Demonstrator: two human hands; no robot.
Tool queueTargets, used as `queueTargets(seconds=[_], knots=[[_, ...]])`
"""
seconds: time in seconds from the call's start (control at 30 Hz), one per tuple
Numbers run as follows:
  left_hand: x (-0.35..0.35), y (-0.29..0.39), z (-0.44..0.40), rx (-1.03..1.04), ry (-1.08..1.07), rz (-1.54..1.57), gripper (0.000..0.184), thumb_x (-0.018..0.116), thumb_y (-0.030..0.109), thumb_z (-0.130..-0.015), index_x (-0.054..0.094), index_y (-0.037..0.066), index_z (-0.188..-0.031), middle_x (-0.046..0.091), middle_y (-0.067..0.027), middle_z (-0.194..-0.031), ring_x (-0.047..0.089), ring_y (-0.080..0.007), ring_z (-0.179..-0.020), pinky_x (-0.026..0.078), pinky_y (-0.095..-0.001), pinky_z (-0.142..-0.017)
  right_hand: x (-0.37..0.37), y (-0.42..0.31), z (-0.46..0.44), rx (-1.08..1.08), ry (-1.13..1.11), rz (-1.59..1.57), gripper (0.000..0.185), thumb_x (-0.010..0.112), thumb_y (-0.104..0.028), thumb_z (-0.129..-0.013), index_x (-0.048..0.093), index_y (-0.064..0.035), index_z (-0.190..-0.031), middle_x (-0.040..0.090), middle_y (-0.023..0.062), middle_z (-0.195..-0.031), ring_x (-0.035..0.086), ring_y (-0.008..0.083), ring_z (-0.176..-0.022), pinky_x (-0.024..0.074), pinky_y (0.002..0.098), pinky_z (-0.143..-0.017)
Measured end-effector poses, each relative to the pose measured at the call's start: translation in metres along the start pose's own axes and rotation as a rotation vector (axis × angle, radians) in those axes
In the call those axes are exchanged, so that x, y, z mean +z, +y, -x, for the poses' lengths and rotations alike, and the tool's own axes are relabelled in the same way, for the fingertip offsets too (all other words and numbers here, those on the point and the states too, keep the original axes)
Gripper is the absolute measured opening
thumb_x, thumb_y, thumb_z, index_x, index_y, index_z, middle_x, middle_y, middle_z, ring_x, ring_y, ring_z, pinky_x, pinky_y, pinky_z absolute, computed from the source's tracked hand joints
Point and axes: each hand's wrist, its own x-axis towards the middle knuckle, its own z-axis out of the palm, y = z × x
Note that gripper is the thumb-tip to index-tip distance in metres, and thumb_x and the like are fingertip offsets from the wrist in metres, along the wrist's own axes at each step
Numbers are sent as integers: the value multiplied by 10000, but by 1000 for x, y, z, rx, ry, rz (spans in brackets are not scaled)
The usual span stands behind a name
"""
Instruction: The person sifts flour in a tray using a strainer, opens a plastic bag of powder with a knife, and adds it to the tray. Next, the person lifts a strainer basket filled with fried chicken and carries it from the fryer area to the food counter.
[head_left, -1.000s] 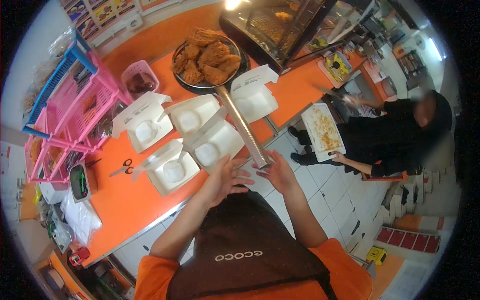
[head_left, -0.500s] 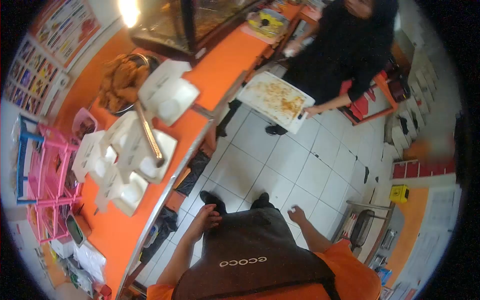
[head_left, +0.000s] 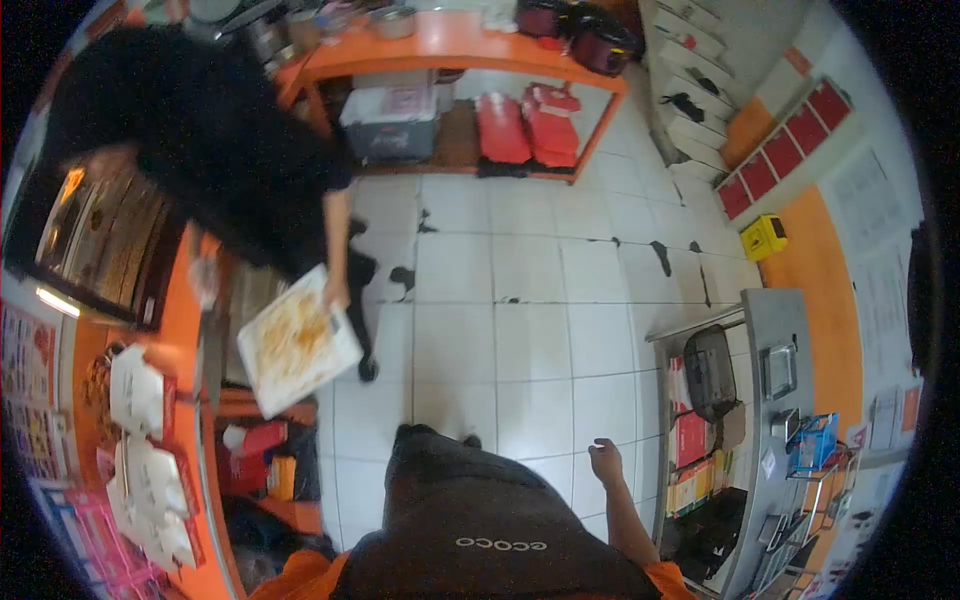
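My right hand (head_left: pixel 605 463) hangs over the tiled floor, off to the right of my dark apron (head_left: pixel 480 520). Its fingers are curled together, with a tiny pale spot at their tips that is too small to name. My left hand is out of view; only the orange sleeve shows on that side. Ahead to the left, a co-worker in black (head_left: pixel 210 150) holds a white cutting board (head_left: pixel 300 345), smeared with orange-brown crumbs, tilted over the floor. White food boxes (head_left: pixel 140 390) stand on the orange counter (head_left: pixel 215 540) at the left.
A steel counter (head_left: pixel 765 420) runs along the right, with a blue basket (head_left: pixel 815 440) on it and a dark mesh basket (head_left: pixel 710 370) beside it. An orange table (head_left: pixel 470 50) with red items (head_left: pixel 530 125) below spans the back. Stairs (head_left: pixel 690 75) rise behind.
My view has swung right, away from the boxes. My left hand has left the view. The co-worker has come closer to the counter and bends toward the glass display case, still holding the board.
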Motion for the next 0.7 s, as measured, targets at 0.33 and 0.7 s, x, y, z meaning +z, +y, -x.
queueTargets(seconds=[0.33, 0.7], knots=[[49, 311, -122, 29, -79, -123, 584, 635, 383, -814, 478, 7, -1232, 593, -285, -1106, 612, -411, -961, 510, -476, -804, -181, 84, -301, -243, 210, 604, 338, 678, -294, -809, 620, -83, -1066, 662, 144, -1021, 602, 347, -1025, 391, 524, -974], [7, 975, -312, 823, 61, 2, 458, 596, 171, -841, 482, 58, -1270, 670, -122, -819, 650, -320, -823, 518, -405, -777, -125, 130, -425, 375, -514, 73, 574, 503, -483, -897, 533, -35, -1254, 607, 169, -1166, 578, 325, -1070, 444, 470, -950]])
